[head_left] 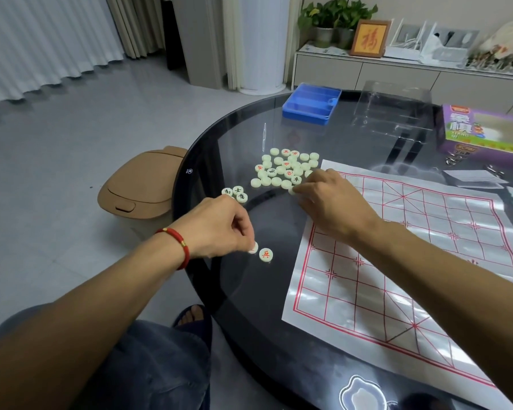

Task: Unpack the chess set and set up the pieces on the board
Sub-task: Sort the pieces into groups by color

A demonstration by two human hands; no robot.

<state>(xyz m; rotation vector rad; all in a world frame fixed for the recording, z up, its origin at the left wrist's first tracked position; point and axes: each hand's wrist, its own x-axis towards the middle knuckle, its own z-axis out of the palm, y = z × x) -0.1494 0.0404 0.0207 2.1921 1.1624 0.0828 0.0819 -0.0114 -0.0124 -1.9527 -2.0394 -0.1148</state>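
Observation:
A white paper board with a red grid lies on the dark glass table. A heap of several pale round chess pieces sits left of the board's far corner. My right hand reaches to the heap's near edge and pinches a piece there. My left hand, with a red cord at the wrist, pinches another pale piece just above the glass. A piece with a red character lies beside it. Three black-marked pieces sit in a small group near the table's left rim.
A blue plastic tray and a clear plastic lid stand at the far side of the table. The purple game box is at the far right, with a paper sheet in front. A brown bin stands on the floor left of the table.

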